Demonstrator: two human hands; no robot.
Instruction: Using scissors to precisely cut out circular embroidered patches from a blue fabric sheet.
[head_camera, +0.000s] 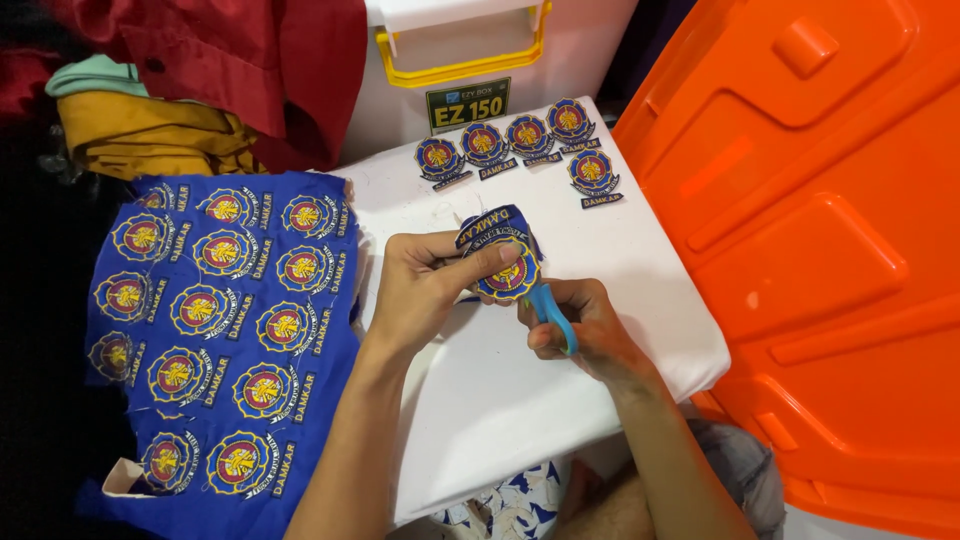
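- While the left hand (420, 295) pinched a round embroidered patch (503, 262) between thumb and fingers (490, 262), it held the piece up just above the white surface (520, 400), near the middle of the view.
- That patch was blue with a yellow and red emblem, and a strip of blue cloth stood up from its upper edge.
- Just beside it, the right hand (580, 325) was closed around small scissors with blue handles (552, 315); the blades were hidden behind the patch, so how far they were open could not be told.
- At the far edge of the surface lay five cut patches (520, 145) of the same kind, four in a row and one set below the right end.
- On the left, a blue cloth sheet (215, 330) covered with uncut emblems draped over the edge of the surface.
- Behind it lay red fabric (250, 60) and yellow fabric (150, 135).
- A white box with a yellow handle (460, 50) stood beyond the surface, and a large orange plastic panel (820, 250) filled the right side.
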